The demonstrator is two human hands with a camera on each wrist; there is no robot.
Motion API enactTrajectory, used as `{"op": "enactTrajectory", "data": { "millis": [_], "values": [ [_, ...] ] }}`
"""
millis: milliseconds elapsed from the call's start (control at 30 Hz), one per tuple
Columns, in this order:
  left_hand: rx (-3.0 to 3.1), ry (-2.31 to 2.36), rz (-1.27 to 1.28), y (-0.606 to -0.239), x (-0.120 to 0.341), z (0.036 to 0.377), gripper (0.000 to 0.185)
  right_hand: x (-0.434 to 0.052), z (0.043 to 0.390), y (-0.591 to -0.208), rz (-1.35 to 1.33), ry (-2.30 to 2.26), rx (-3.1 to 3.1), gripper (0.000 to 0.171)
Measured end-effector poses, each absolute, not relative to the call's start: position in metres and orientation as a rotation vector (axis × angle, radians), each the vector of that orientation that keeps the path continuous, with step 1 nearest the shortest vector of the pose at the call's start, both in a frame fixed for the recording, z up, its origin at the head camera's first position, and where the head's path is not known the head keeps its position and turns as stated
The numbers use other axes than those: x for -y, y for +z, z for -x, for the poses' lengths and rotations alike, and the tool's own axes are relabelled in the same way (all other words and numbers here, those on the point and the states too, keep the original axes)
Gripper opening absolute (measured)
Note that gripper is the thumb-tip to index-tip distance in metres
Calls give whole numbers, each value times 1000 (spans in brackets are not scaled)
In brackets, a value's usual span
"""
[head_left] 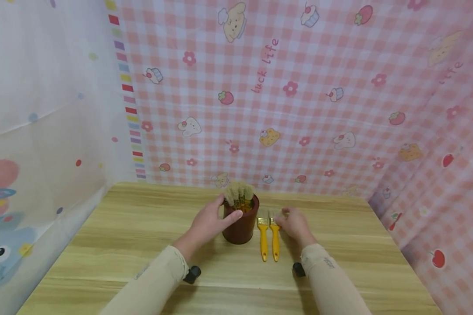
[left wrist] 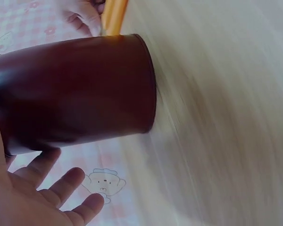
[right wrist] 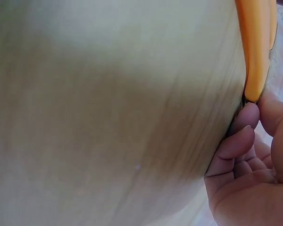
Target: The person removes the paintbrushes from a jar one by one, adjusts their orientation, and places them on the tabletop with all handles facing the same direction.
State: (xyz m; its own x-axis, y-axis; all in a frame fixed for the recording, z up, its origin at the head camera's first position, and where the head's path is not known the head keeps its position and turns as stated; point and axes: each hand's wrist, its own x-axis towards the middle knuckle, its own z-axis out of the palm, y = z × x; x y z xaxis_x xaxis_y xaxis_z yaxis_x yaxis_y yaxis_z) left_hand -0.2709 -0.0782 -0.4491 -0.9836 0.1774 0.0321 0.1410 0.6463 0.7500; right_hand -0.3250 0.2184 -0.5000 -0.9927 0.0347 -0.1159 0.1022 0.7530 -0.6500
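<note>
On the light wooden desk [head_left: 142, 227], near its far edge, stands a dark red round plastic cup [head_left: 240, 223] holding bristle brushes [head_left: 238, 194]. The left hand [head_left: 209, 223] rests on the cup's side with relaxed, straight fingers. Just right of the cup lie two yellow-handled paintbrushes [head_left: 269, 238], side by side. The right hand [head_left: 295, 224] pinches the nearer brush at its metal band.

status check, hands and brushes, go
Left hand resting on pot, open. Right hand pinching near brush at its ferrule. Second brush alongside, close to pot.
</note>
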Motion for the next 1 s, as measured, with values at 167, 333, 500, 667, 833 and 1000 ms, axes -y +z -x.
{"op": "enactTrajectory", "data": {
  "millis": [167, 333, 500, 667, 833, 1000],
  "values": [
    [-2842, 1313, -340, -455, 75, 271, 92, -218, 325, -502, -105, -1050, -2858, 58],
    [-2803, 1472, -350, -459, 71, 271, 85, -219, 326, -503, -98, -1049, -2866, 57],
    [-2747, 1581, -322, -467, 67, 272, 89, -218, 326, -502, -102, -1070, -2858, 57],
    [-2725, 1595, -282, -474, 68, 271, 94, -214, 326, -502, -102, -1091, -2839, 58],
    [-2724, 1551, -268, -477, 66, 271, 95, -214, 324, -501, -79, -1051, -2874, 56],
    [-2740, 1525, -264, -479, 64, 271, 97, -214, 322, -499, -62, -1027, -2892, 58]
  ]
}}
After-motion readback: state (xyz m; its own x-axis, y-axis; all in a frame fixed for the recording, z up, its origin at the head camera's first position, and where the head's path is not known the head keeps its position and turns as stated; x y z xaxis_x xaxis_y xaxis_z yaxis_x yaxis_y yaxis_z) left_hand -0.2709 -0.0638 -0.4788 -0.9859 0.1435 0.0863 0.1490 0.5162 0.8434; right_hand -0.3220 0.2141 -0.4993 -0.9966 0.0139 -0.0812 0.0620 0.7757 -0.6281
